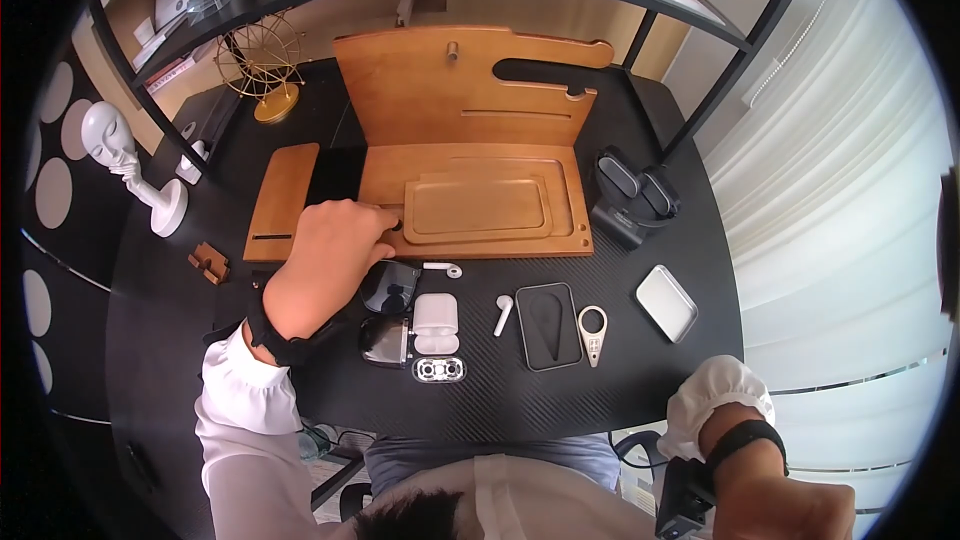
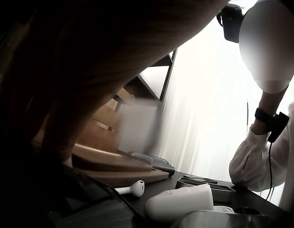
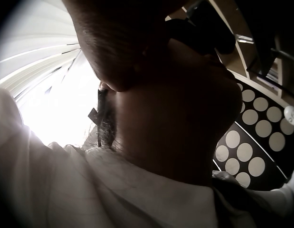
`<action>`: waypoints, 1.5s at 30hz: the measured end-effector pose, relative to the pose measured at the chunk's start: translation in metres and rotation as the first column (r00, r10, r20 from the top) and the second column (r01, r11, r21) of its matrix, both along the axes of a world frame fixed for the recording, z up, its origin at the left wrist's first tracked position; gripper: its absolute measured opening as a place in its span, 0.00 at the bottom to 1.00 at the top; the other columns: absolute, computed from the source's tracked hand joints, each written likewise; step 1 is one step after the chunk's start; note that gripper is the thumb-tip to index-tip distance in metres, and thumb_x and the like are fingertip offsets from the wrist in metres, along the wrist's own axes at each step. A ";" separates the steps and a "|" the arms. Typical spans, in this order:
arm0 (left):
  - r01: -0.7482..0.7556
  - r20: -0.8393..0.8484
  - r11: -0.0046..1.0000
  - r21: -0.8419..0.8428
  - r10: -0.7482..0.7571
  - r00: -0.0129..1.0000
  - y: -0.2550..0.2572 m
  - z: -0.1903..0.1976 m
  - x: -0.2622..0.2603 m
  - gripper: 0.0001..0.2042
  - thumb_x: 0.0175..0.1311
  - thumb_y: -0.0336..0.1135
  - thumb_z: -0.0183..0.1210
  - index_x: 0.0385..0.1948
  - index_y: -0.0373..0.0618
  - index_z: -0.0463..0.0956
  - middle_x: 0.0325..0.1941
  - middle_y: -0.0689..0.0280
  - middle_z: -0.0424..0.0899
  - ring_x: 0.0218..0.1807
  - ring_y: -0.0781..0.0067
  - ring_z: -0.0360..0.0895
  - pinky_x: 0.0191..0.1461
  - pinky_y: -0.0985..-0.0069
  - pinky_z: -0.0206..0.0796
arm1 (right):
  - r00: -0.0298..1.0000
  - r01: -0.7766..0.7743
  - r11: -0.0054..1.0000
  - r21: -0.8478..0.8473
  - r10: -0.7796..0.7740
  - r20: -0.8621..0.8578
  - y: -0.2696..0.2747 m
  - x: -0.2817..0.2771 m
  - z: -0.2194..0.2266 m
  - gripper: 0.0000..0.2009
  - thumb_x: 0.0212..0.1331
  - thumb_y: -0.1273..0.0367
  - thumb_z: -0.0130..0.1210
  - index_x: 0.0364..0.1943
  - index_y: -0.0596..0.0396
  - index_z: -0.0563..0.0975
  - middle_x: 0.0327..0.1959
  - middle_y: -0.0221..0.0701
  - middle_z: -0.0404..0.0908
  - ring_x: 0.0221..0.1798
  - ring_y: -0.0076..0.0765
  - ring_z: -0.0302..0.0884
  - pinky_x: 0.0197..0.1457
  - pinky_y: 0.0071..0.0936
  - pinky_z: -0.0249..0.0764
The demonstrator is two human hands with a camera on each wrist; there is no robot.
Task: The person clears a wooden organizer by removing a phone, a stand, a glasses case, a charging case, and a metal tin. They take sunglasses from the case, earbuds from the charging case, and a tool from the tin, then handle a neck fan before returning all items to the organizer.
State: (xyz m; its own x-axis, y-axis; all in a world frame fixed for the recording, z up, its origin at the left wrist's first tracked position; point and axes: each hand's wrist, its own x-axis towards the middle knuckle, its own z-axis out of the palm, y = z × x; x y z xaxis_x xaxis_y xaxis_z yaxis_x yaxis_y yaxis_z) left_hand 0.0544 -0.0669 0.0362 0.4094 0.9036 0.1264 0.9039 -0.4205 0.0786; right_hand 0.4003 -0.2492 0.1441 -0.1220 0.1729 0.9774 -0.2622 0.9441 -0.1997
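Note:
My left hand (image 1: 330,250) reaches over the front left corner of the wooden docking stand (image 1: 575,195), index finger bent at its edge and thumb near the front. I cannot tell whether it grips the wood. In the left wrist view the hand is a dark shape beside the layered wooden base (image 2: 113,164). Just below it lie a glossy dark case (image 1: 388,288), a white earbud (image 1: 440,268), a white earbud case (image 1: 436,315) and a dark see-through case (image 1: 383,342). My right hand (image 1: 785,510) is raised off the table at the lower right, its fingers hidden.
A second earbud (image 1: 502,315), a black rimmed tray (image 1: 550,328), a beige ring-ended tool (image 1: 592,335) and a pale tray (image 1: 667,305) lie toward the right. Behind them sits a dark watch-like device (image 1: 635,195). Left stand a wooden panel (image 1: 280,200) and a white figurine (image 1: 140,165).

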 end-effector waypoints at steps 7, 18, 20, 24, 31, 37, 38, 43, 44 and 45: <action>0.004 -0.002 1.000 0.005 -0.004 1.000 0.001 0.000 0.001 0.15 0.51 0.31 0.71 0.42 0.41 0.85 0.43 0.57 0.89 0.46 0.52 0.84 0.48 0.61 0.75 | 1.000 -0.004 1.000 -0.010 0.004 0.009 -0.002 0.002 0.001 0.06 0.64 0.67 0.61 0.42 0.47 0.78 0.38 0.16 0.80 0.38 0.11 0.79 0.48 0.20 0.73; -0.011 -0.015 1.000 -0.007 0.011 1.000 0.000 0.001 0.001 0.16 0.50 0.32 0.71 0.42 0.41 0.86 0.44 0.57 0.89 0.47 0.52 0.85 0.49 0.61 0.76 | 1.000 -0.009 1.000 -0.029 0.010 0.017 -0.003 0.002 0.001 0.06 0.64 0.69 0.61 0.42 0.47 0.78 0.38 0.15 0.80 0.39 0.10 0.80 0.48 0.19 0.74; -0.011 -0.013 1.000 -0.008 0.011 1.000 0.000 0.000 0.001 0.16 0.50 0.32 0.71 0.42 0.41 0.86 0.44 0.57 0.89 0.47 0.53 0.85 0.49 0.62 0.76 | 1.000 -0.014 0.999 -0.033 0.015 0.020 -0.003 0.002 0.001 0.06 0.64 0.69 0.61 0.42 0.47 0.78 0.38 0.15 0.80 0.39 0.10 0.80 0.48 0.18 0.74; -0.008 -0.004 1.000 0.005 0.008 1.000 0.000 0.000 0.000 0.16 0.50 0.32 0.71 0.42 0.41 0.86 0.44 0.56 0.89 0.47 0.53 0.85 0.49 0.62 0.76 | 1.000 -0.016 0.999 -0.037 0.017 0.023 -0.005 0.002 0.001 0.06 0.64 0.70 0.62 0.42 0.47 0.78 0.38 0.15 0.80 0.39 0.10 0.80 0.48 0.18 0.74; -0.013 -0.005 1.000 -0.005 0.013 1.000 0.000 0.001 0.002 0.16 0.50 0.32 0.71 0.42 0.41 0.86 0.44 0.56 0.89 0.48 0.53 0.85 0.50 0.62 0.76 | 1.000 -0.019 0.999 -0.044 0.020 0.024 -0.006 0.003 0.002 0.06 0.63 0.71 0.62 0.42 0.48 0.78 0.38 0.14 0.80 0.39 0.09 0.80 0.48 0.17 0.75; -0.007 -0.002 1.000 -0.002 0.007 1.000 0.000 0.001 0.000 0.16 0.50 0.32 0.72 0.43 0.41 0.86 0.45 0.56 0.89 0.48 0.53 0.85 0.50 0.62 0.76 | 0.999 -0.025 0.998 -0.050 0.027 0.029 -0.006 0.002 0.003 0.07 0.63 0.72 0.62 0.42 0.48 0.79 0.38 0.14 0.80 0.39 0.09 0.81 0.48 0.16 0.75; -0.004 0.000 1.000 0.002 0.004 1.000 -0.001 0.001 0.000 0.16 0.50 0.32 0.72 0.43 0.41 0.86 0.45 0.56 0.89 0.48 0.53 0.85 0.50 0.62 0.76 | 0.999 -0.028 0.998 -0.052 0.029 0.030 -0.006 0.003 0.003 0.07 0.63 0.72 0.63 0.42 0.48 0.79 0.38 0.14 0.80 0.39 0.09 0.81 0.48 0.16 0.75; -0.007 -0.002 1.000 0.001 0.007 1.000 -0.001 0.002 0.001 0.16 0.50 0.32 0.71 0.43 0.41 0.86 0.45 0.57 0.89 0.49 0.53 0.85 0.50 0.62 0.76 | 0.999 -0.029 0.998 -0.057 0.030 0.029 -0.006 0.002 0.003 0.07 0.63 0.72 0.63 0.42 0.48 0.79 0.38 0.14 0.81 0.39 0.08 0.81 0.48 0.15 0.76; -0.008 -0.003 1.000 0.000 0.008 1.000 -0.001 0.002 0.002 0.16 0.50 0.32 0.71 0.43 0.41 0.86 0.45 0.57 0.89 0.49 0.54 0.85 0.50 0.62 0.76 | 0.999 -0.028 0.998 -0.057 0.030 0.030 -0.007 0.003 0.003 0.07 0.62 0.73 0.63 0.42 0.48 0.79 0.38 0.13 0.81 0.39 0.08 0.81 0.48 0.15 0.76; -0.009 -0.003 1.000 -0.002 0.009 1.000 -0.001 0.003 0.002 0.16 0.51 0.32 0.71 0.43 0.41 0.86 0.46 0.57 0.89 0.49 0.54 0.85 0.50 0.62 0.76 | 0.999 -0.031 0.998 -0.059 0.033 0.031 -0.007 0.003 0.004 0.07 0.62 0.73 0.63 0.42 0.48 0.79 0.38 0.13 0.81 0.39 0.08 0.81 0.47 0.15 0.76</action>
State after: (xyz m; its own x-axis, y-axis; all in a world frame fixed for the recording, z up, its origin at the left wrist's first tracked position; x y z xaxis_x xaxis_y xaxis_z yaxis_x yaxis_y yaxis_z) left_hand 0.0561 -0.0684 0.0388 0.4016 0.9074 0.1236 0.9078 -0.4123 0.0767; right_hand 0.4031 -0.2564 0.1477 -0.1598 0.2246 0.9612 -0.2847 0.9219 -0.2628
